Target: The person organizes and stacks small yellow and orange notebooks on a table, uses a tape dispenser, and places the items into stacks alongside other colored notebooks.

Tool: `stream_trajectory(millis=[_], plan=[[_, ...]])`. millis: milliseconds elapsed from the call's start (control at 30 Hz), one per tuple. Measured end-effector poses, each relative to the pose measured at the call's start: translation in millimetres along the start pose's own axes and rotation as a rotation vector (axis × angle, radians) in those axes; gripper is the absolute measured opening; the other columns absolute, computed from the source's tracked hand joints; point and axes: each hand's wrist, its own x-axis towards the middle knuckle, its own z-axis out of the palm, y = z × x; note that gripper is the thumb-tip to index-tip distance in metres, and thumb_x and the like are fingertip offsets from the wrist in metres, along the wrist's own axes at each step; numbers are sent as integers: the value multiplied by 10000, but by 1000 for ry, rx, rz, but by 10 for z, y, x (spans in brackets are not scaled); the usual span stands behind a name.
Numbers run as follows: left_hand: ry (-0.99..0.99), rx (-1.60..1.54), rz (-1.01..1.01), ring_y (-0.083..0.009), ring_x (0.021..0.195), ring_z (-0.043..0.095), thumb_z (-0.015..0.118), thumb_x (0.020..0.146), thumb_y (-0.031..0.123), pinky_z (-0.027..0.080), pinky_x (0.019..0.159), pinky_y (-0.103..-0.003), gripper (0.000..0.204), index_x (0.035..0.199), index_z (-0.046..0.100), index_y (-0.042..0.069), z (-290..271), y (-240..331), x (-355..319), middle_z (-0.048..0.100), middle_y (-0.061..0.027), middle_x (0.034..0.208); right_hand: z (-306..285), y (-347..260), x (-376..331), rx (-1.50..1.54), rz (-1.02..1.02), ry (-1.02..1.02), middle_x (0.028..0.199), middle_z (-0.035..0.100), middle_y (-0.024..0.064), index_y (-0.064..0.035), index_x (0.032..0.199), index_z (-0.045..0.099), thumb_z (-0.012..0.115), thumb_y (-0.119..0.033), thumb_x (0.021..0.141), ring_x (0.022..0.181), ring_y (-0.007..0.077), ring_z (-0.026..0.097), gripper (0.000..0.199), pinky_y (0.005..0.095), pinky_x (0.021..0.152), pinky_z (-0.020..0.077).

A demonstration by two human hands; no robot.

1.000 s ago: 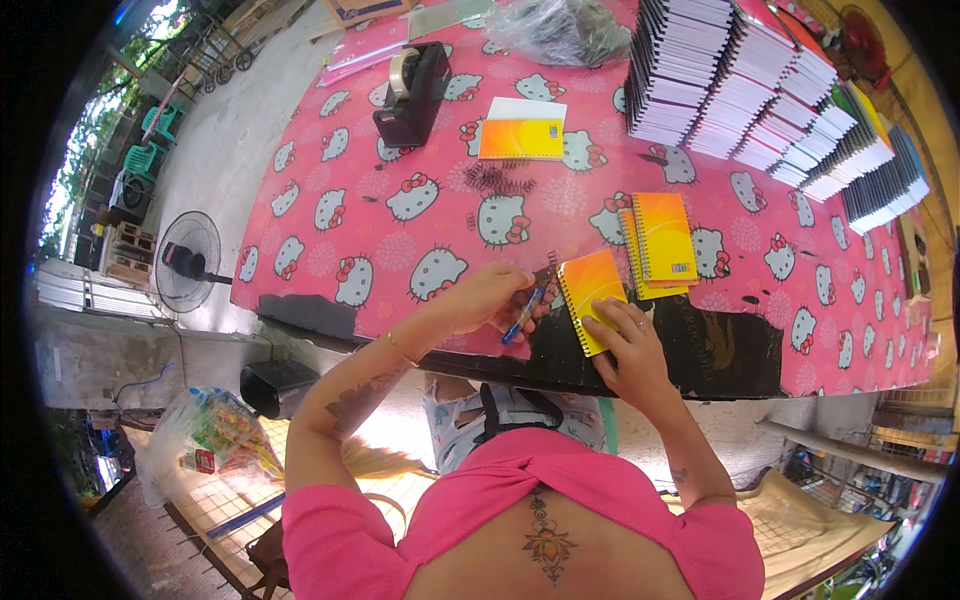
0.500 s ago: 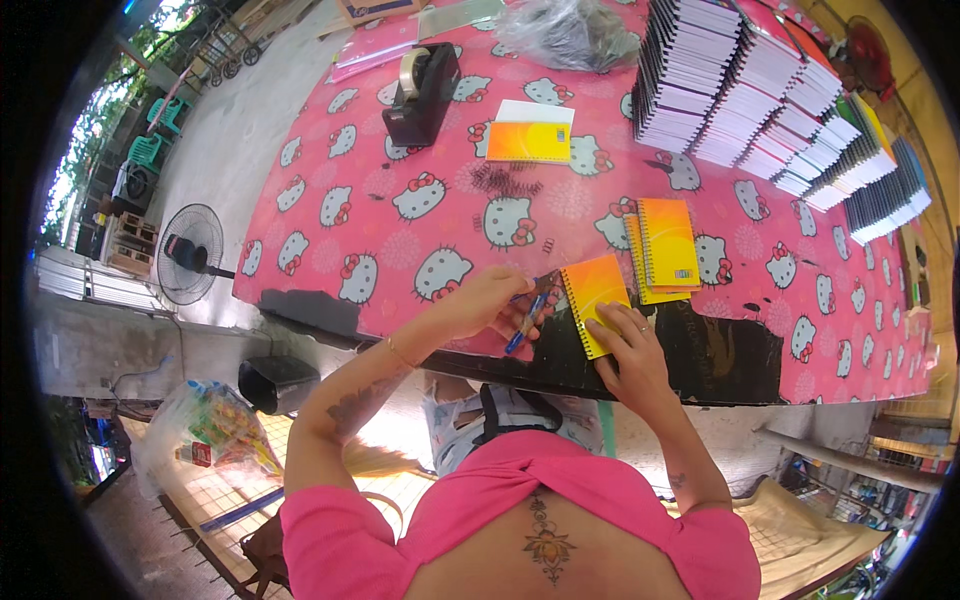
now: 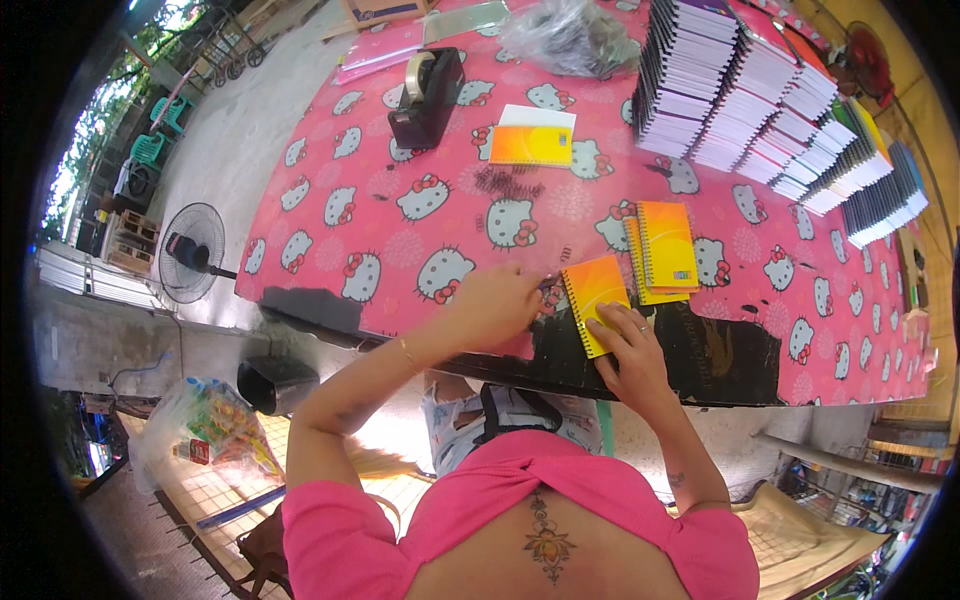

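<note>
A small orange-and-yellow spiral notebook [image 3: 592, 285] lies at the table's near edge, its black coil facing left. My right hand [image 3: 628, 345] grips its lower right part, fingers over the cover. Closed around blue-handled pliers, my left hand [image 3: 500, 303] is just left of the coil's upper end. It hides the handles; only the dark tip of the pliers [image 3: 548, 283] shows, close to the coil. Right of this notebook, two similar notebooks [image 3: 667, 245] lie stacked. Another orange-and-yellow notebook [image 3: 530, 146] rests farther back, against a white sheet or pad.
Tall stacks of spiral notebooks [image 3: 690, 90] fill the back right. A black tape dispenser [image 3: 428, 105] and a clear plastic bag [image 3: 570, 40] stand at the back. Dark wire scraps [image 3: 510, 184] lie mid-table. The pink table cover [image 3: 400, 250] is torn along the near edge.
My left hand has turned over and closed around the pliers, whose blue handles showed before. My right hand and the notebook have stayed in place.
</note>
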Motion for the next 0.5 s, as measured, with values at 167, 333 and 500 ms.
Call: stream_trajectory(millis=[167,333,500], plan=[[55,149,97,-330,940,619,596,913,279,502,817,-451,293,1119,646,77,-97,-280,-30,617,-148,1009,-39,33,-25,56,-11,59,1261,617,140,-54,1173,645,671,8,730,1200,341,568,448,450,1037,433],[276,-174,112,-326,957,600,625,882,169,498,819,-423,224,1081,643,68,184,-129,364,604,-151,1010,-326,7,3,259,112,318,1235,641,156,-37,1189,654,578,107,712,1166,344,604,505,436,1004,462],[250,-133,221,-344,926,592,620,824,93,506,785,-428,209,1024,615,32,424,-245,715,577,-168,965,-534,333,231,-107,-43,515,1280,612,169,-56,1234,651,581,131,729,1209,362,570,544,451,1033,438]])
